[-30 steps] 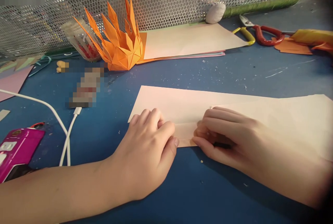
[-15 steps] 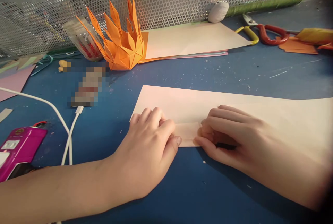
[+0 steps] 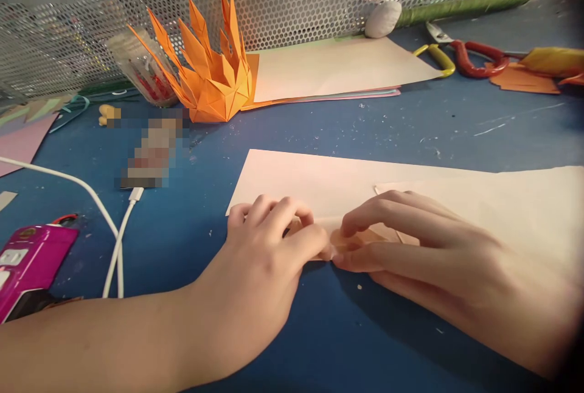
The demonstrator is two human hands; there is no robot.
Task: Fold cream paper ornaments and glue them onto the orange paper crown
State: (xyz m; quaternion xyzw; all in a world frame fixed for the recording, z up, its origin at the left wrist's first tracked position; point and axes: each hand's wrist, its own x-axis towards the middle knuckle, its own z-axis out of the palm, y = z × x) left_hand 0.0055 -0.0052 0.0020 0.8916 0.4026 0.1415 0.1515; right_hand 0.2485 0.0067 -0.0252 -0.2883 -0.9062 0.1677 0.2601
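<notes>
Left hand (image 3: 269, 253) and right hand (image 3: 410, 241), fingers curled, pinch near folded edge of long pale cream paper sheet (image 3: 319, 183) together; fold itself hidden beneath fingertips; sheet's right end cut off.

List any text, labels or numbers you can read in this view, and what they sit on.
No text can be read.
Magenta box: pale label patches, too small and blurred to read.
Clear cup behind the orange origami piece: red markings, too blurred to tell.
Cream paper sheet under both hands: blank.
</notes>
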